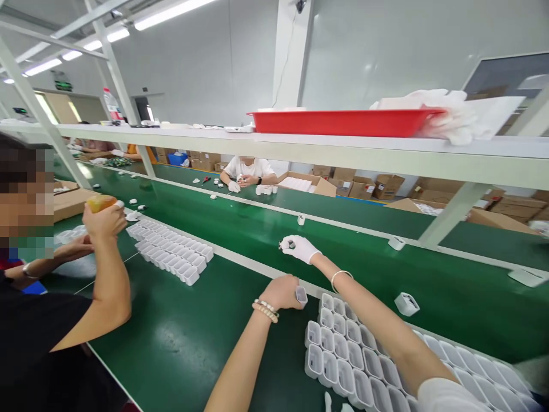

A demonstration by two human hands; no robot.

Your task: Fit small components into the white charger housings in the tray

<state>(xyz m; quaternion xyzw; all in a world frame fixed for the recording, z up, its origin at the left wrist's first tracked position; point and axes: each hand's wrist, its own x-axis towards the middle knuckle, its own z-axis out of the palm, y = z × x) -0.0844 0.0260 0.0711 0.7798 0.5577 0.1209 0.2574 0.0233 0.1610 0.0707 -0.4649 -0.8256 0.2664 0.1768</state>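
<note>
My left hand (pixel 281 290), bare with a beaded bracelet, is closed round a small white plastic case (pixel 301 295) beside the white rail along the near worktop. Stretched out over the green conveyor belt, my right hand (pixel 300 249) wears a white glove. Its thumb and finger pinch a small dark-and-white part (pixel 281 245), too small to name. Below my right forearm stand rows of open white plastic cases (pixel 338 342), their hollow sides up. A single white case (pixel 406 304) lies on the belt to the right of my forearm.
A co-worker's arm (pixel 112 274) works at my left, with a yellow tool (pixel 100 202) in hand, near another block of white cases (pixel 171 249). Across the belt sits another person (pixel 249 170). Overhead runs a shelf (pixel 343 150) bearing a red tray (pixel 343 123); its post (pixel 454 212) stands right.
</note>
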